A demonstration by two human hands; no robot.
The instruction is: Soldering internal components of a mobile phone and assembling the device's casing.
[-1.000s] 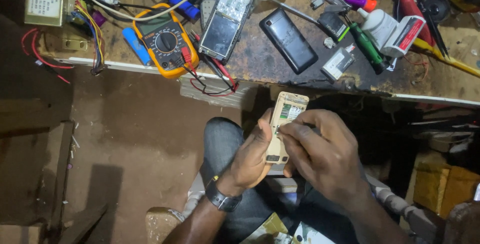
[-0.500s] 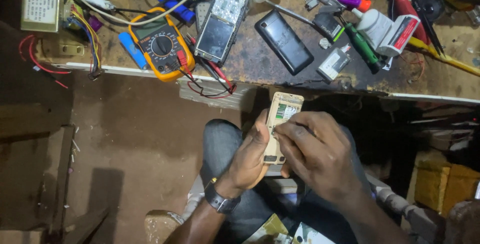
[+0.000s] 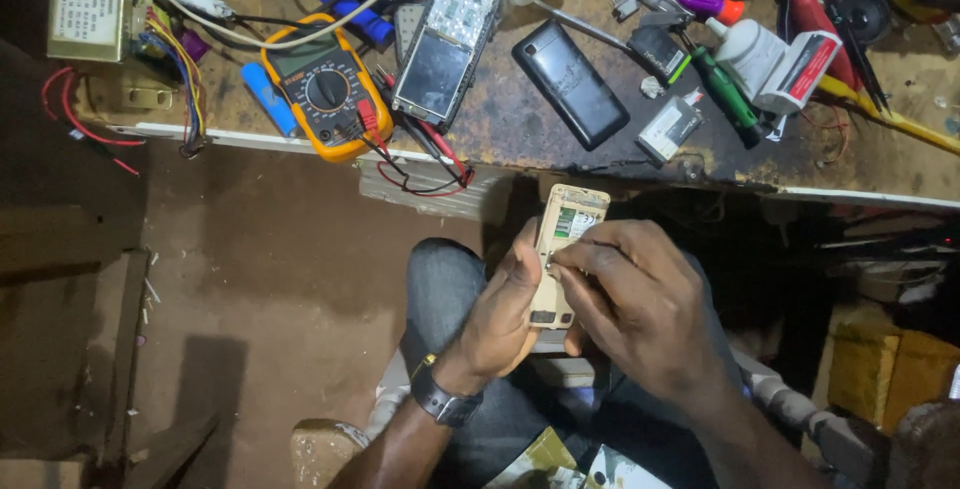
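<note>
An opened beige mobile phone (image 3: 562,239), its back cover off and green circuit board showing, is held upright over my lap. My left hand (image 3: 500,324), with a dark watch on the wrist, grips its left side and lower end. My right hand (image 3: 640,314) lies over the phone's right side, with the fingertips pinched at its middle left edge. Whether a small tool is in those fingers is hidden.
A cluttered workbench (image 3: 520,129) runs along the top. On it lie a yellow multimeter (image 3: 325,89) with red leads, a dismantled phone (image 3: 445,44), a black phone (image 3: 570,84), a green screwdriver (image 3: 725,94), a white bottle (image 3: 755,54) and a transformer (image 3: 88,9). The dirt floor (image 3: 250,299) is at left.
The view has shifted slightly. Both hands and the beige phone stay in nearly the same place, the right fingers working a little at the phone's edge.
</note>
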